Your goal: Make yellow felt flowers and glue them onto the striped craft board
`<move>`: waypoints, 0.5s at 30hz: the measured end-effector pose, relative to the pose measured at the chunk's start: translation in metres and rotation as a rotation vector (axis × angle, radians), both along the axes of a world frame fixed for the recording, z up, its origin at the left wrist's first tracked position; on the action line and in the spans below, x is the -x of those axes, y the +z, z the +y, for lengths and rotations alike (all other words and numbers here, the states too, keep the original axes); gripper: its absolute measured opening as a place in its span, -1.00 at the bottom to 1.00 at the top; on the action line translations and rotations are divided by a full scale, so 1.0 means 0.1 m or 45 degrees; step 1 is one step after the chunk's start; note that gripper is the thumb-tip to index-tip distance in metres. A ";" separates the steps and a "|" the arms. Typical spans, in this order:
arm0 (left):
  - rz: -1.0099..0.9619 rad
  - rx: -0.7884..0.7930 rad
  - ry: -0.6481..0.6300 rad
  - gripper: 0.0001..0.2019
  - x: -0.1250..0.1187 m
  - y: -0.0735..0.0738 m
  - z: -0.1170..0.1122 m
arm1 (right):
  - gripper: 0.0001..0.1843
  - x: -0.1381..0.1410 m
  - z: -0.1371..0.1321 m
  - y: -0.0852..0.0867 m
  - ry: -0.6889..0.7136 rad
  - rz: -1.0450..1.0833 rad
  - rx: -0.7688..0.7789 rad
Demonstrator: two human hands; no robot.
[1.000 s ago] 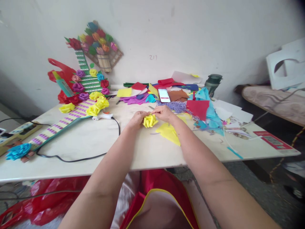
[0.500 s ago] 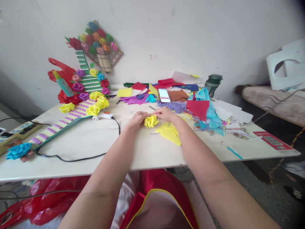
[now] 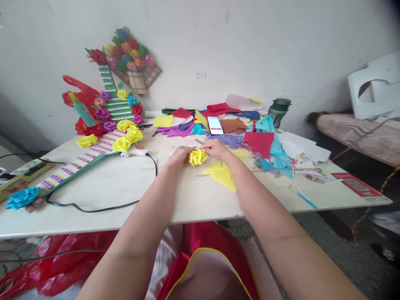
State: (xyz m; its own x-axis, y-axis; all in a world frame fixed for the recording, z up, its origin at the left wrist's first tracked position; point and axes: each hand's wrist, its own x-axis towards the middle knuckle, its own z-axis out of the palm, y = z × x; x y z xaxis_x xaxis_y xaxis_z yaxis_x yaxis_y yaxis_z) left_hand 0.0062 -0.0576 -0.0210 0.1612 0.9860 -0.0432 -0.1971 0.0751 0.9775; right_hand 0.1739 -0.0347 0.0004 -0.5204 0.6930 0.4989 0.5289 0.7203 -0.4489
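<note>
A yellow crepe-paper flower (image 3: 198,158) with curled petals is held just above the table, between my hands. My left hand (image 3: 182,156) is closed on its left side, fingers curled behind it. On its upper right, my right hand (image 3: 214,148) has its fingers pinched together at the petals; the fingertips are partly hidden. A thin grey blade-like tool (image 3: 199,141) shows by the right fingers, and I cannot tell whether they touch it. Beneath my right wrist lie sheets of yellow crepe paper (image 3: 221,175).
To the left lies a guitar-shaped board (image 3: 84,160) with paper flowers, beside a white glue gun (image 3: 134,153) and its black cord. Behind my hands are coloured paper sheets (image 3: 178,127), purple shredded strands (image 3: 229,140) and a phone (image 3: 215,125). A dark bottle (image 3: 279,110) stands back right.
The yellow flower has turned slightly in my fingers, and its petals face a little differently. Both hands stay in nearly the same place.
</note>
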 end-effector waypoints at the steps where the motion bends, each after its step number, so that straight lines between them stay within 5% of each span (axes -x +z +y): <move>1: 0.009 0.005 0.008 -0.84 0.00 0.00 0.00 | -0.75 0.00 0.01 -0.01 0.001 0.004 -0.001; 15: 0.077 0.002 -0.011 -0.85 0.03 0.01 -0.03 | -0.76 -0.03 0.02 -0.03 0.089 0.015 0.235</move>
